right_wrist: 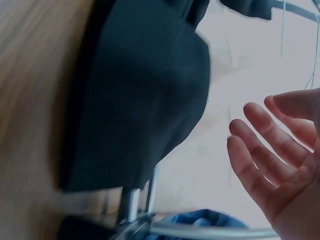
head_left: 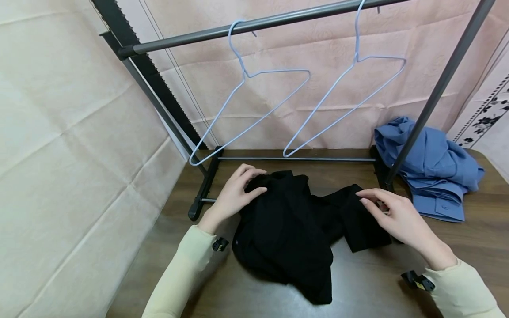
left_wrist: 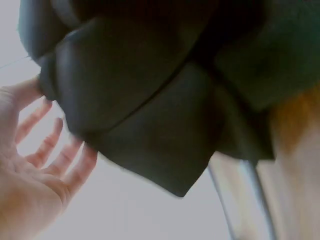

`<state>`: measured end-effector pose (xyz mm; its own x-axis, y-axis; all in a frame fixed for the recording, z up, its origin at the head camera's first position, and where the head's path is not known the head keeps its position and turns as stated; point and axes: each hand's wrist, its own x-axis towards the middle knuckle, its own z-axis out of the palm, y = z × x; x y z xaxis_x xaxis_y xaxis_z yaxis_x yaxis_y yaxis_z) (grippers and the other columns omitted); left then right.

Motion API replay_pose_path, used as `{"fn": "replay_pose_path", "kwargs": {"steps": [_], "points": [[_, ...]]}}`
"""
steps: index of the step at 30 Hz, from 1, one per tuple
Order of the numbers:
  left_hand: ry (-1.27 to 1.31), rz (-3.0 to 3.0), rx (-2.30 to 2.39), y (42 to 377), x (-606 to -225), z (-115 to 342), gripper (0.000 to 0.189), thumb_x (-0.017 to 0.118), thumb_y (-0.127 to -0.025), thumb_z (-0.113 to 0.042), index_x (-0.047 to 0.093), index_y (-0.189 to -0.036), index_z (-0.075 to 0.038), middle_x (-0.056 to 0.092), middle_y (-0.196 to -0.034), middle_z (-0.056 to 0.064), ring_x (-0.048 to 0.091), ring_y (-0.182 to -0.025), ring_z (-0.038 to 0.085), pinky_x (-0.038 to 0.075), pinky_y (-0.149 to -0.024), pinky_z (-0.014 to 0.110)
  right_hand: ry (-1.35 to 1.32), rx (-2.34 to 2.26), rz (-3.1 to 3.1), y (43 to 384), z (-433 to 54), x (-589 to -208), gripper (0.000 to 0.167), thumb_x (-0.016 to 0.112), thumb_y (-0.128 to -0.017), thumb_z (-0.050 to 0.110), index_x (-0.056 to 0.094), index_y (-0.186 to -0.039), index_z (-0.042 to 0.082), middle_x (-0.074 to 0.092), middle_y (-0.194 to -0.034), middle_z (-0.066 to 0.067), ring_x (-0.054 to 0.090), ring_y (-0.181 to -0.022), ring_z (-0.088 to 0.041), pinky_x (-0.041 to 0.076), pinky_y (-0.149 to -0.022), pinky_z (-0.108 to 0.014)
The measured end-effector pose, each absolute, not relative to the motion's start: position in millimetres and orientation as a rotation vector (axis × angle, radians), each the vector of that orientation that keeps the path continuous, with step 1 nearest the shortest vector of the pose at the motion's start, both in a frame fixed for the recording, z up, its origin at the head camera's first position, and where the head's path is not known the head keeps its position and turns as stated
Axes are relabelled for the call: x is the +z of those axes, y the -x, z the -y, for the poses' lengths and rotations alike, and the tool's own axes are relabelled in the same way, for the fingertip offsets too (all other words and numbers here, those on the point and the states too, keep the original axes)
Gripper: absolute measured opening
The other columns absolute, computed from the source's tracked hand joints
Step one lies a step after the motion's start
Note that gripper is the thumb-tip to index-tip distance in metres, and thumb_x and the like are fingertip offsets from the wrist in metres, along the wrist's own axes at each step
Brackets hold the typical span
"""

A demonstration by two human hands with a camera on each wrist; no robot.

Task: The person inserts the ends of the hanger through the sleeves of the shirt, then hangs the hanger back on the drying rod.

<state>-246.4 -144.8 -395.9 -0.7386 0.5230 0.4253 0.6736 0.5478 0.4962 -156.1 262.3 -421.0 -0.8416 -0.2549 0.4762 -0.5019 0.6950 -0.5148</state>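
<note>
1. The black garment (head_left: 286,229) lies crumpled on the surface (head_left: 246,300), between both hands. Its bulk runs roughly from 11 to 5 o'clock; a narrower part (head_left: 366,225) reaches toward 3.

2. The relation that seems to count: the left grip (head_left: 232,194) is nearer the bulk, which lies toward its 4 o'clock. The right grip (head_left: 397,216) is nearer the narrower part, just beside it at 9 o'clock.

3. The left grip is loosely spread, with fingertips at the cloth's edge. The right grip is spread too, fingers gently bent, pinching nothing.

4. From overhead, the right fingertips seem to meet the cloth; the right wrist view shows pale background between them. The left wrist view shows the left fingers fanned out.

5. Only the head view shows both hangers (head_left: 244,70) whole, at 11 and 1 o'clock from the black garment, and most of the blue garment (head_left: 433,159), toward 2.
</note>
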Motion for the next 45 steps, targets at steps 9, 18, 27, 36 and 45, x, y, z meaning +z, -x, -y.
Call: {"fn": "replay_pose_path", "kwargs": {"steps": [9, 18, 27, 36, 45], "points": [[1.217, 2.950, -0.900, 219, -382, 186, 0.011, 0.072, -0.096, -0.029, 0.062, -0.094, -0.024, 0.054, -0.076, -0.008, 0.052, -0.065, 0.009, 0.044, -0.060, 0.026, -0.905, 0.741, 2.583, 149, -222, -423, 0.021, 0.067, -0.098, 0.011, 0.072, -0.116, 0.019, 0.068, -0.105, 0.012, 0.057, -0.082, 0.001, 0.050, -0.070, -0.027], [1.255, 3.397, -0.980, 205, -408, 188, 0.053, 0.079, -0.087, -0.041, 0.055, -0.128, -0.017, 0.063, -0.103, -0.001, 0.060, -0.085, 0.012, 0.050, -0.075, 0.029, -1.131, 0.638, 2.868, 133, -182, -445, 0.055, 0.056, -0.097, 0.061, 0.071, -0.111, 0.010, 0.066, -0.106, 0.000, 0.061, -0.085, -0.009, 0.054, -0.070, -0.033], [1.507, 3.304, -0.905, 195, -424, 165, 0.019, 0.077, -0.091, -0.021, 0.061, -0.100, -0.018, 0.041, -0.063, -0.009, 0.040, -0.055, 0.003, 0.038, -0.058, 0.019, -1.301, 0.669, 2.788, 130, -166, -451, 0.016, 0.061, -0.102, 0.028, 0.064, -0.088, 0.020, 0.060, -0.085, 0.008, 0.052, -0.069, -0.004, 0.046, -0.059, -0.024], [1.437, 3.019, -1.041, 194, -391, 180, 0.016, 0.061, -0.103, -0.020, 0.053, -0.088, -0.019, 0.042, -0.068, -0.009, 0.043, -0.056, 0.005, 0.039, -0.057, 0.022, -1.100, 0.939, 2.686, 140, -192, -430, 0.011, 0.054, -0.106, 0.020, 0.065, -0.106, 0.024, 0.059, -0.081, 0.019, 0.051, -0.066, 0.006, 0.048, -0.061, -0.024], [1.125, 2.659, -1.242, 183, -349, 197, 0.010, 0.062, -0.101, -0.012, 0.063, -0.099, -0.022, 0.053, -0.076, -0.008, 0.050, -0.067, 0.011, 0.043, -0.062, 0.029, -0.889, 0.980, 2.244, 147, -233, -384, 0.018, 0.054, -0.102, 0.004, 0.052, -0.086, 0.013, 0.034, -0.068, 0.014, 0.036, -0.057, 0.001, 0.032, -0.053, -0.016]]}}
